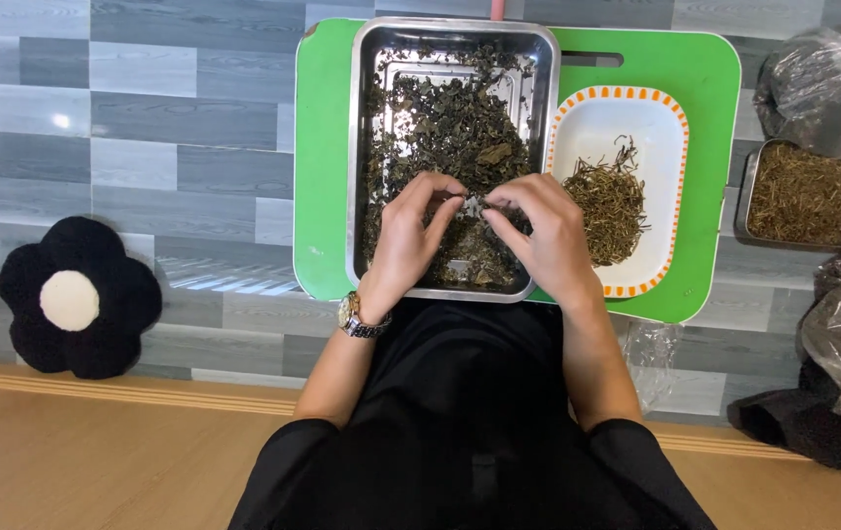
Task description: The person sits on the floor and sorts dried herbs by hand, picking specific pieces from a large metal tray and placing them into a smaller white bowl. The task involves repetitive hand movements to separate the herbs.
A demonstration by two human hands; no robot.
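Observation:
A steel tray (pixel 357 147) of dark dried leaves (pixel 450 123) sits on a green board (pixel 320 147). Both hands hover over the tray's near half. My left hand (pixel 411 236), with a watch on its wrist, pinches a small bit of leaf or stem between its fingertips. My right hand (pixel 543 231) meets it fingertip to fingertip, pinching the same small piece. To the right on the board stands a white dish with an orange rim (pixel 602 123) that holds a pile of thin dry stems (pixel 609 206).
A second small steel tray (pixel 756 177) full of brownish stems sits at the right, among clear plastic bags (pixel 828 83). A black flower-shaped cushion (pixel 77 294) lies on the grey tile floor at the left. A wooden strip runs along the near edge.

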